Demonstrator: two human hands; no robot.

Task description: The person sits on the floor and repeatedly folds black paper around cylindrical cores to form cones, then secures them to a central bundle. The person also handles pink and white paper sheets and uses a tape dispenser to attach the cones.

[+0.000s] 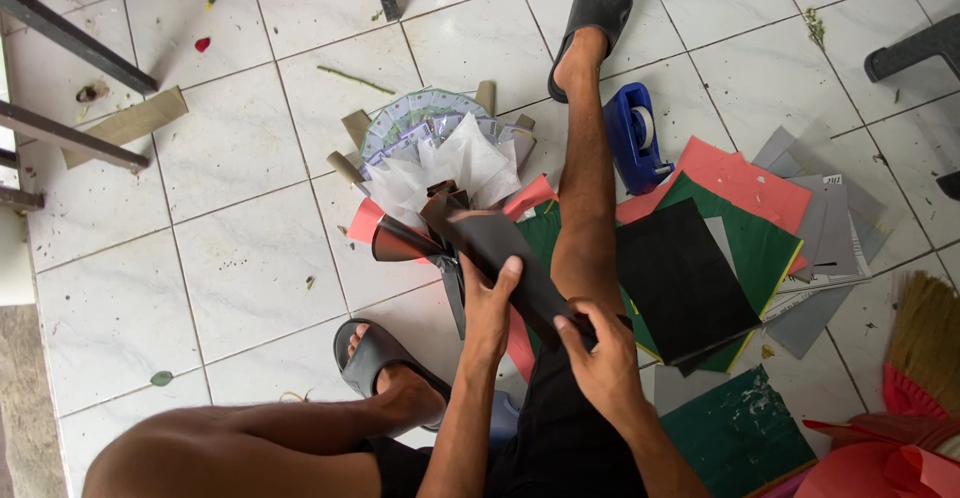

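I sit on a tiled floor, looking down at my legs. Both hands hold a bouquet-like bundle of folded banknotes and white tissue, wrapped in black paper. My left hand grips the wrap from the left, thumb against the black sheet. My right hand pinches the lower end of the black wrap near my thigh. The bundle's fanned top points away from me, resting over red paper.
Stacked black, green, red and grey paper sheets lie right of my leg. A blue tape dispenser stands by my shin. Chair legs at the left, a broom at the right edge, cardboard strip upper left.
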